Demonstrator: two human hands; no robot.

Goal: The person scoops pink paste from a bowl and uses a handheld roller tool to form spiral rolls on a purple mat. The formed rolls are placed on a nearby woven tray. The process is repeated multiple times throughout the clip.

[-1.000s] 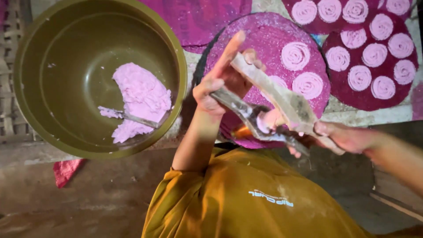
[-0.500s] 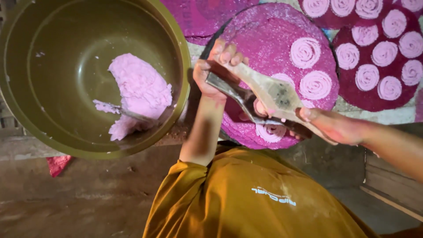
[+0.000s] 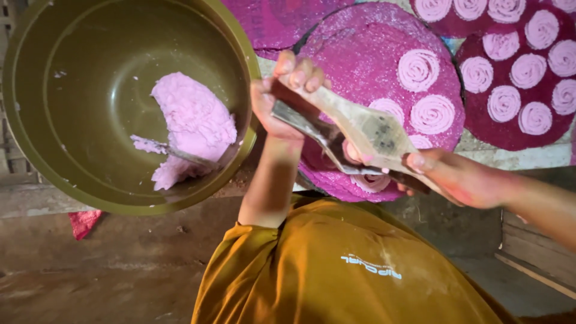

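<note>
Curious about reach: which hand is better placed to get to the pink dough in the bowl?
Probably the left hand: it grips the wooden press beside the bowl; the right hand is farther off.

Floor (image 3: 120, 288) bears olive bowl (image 3: 36, 156) and magenta mats (image 3: 360, 54).

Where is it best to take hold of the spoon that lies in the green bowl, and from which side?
Probably by the bare handle end, from the bowl's near right rim. The spoon lies flat, its other end stuck in the pink dough, while the handle is clean and points toward the left hand.
</note>
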